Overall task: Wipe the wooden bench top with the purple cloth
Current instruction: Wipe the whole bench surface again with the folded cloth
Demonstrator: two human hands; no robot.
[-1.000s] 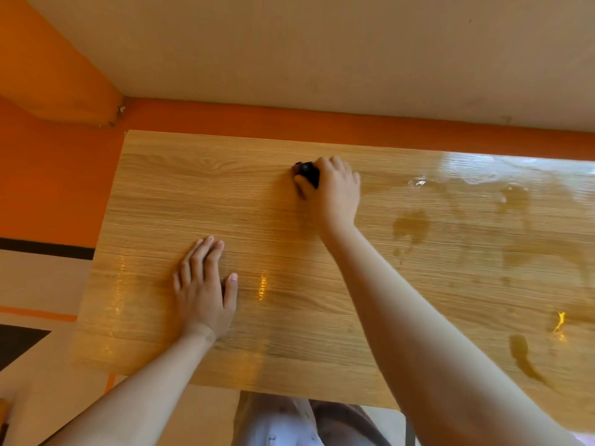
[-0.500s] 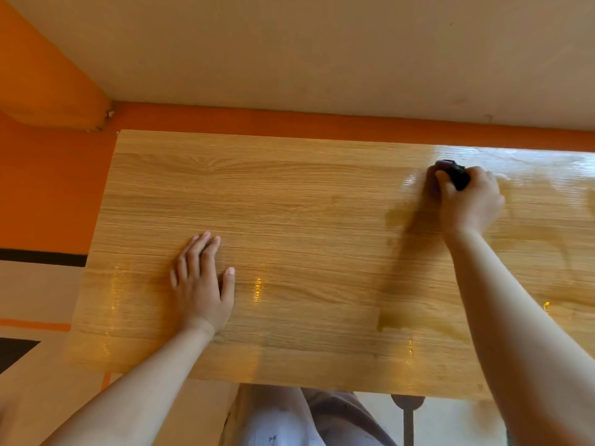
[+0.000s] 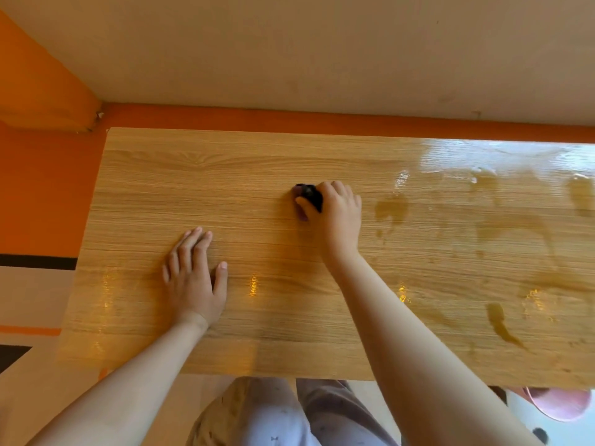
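Note:
The wooden bench top (image 3: 264, 169) fills the middle of the view, its far edge against the wall. My right hand (image 3: 338, 214) grips a small, dark, bunched purple cloth (image 3: 310, 194) and presses it on the wood near the middle of the far half. Only a dark wad of cloth shows past my fingers. My left hand (image 3: 196, 278) lies flat on the bench, fingers straight, nearer to me and to the left. Wet streaks and brownish puddles (image 3: 391, 209) cover the right part of the top.
A beige wall with an orange skirting band (image 3: 289, 119) runs behind the bench. An orange column (image 3: 38, 85) stands at the far left. My legs (image 3: 283, 413) show below the near edge. A pink round object (image 3: 563, 402) sits at the lower right.
My right hand has swept the cloth from the wet right side back left to the middle of the bench. My left hand has stayed flat in place.

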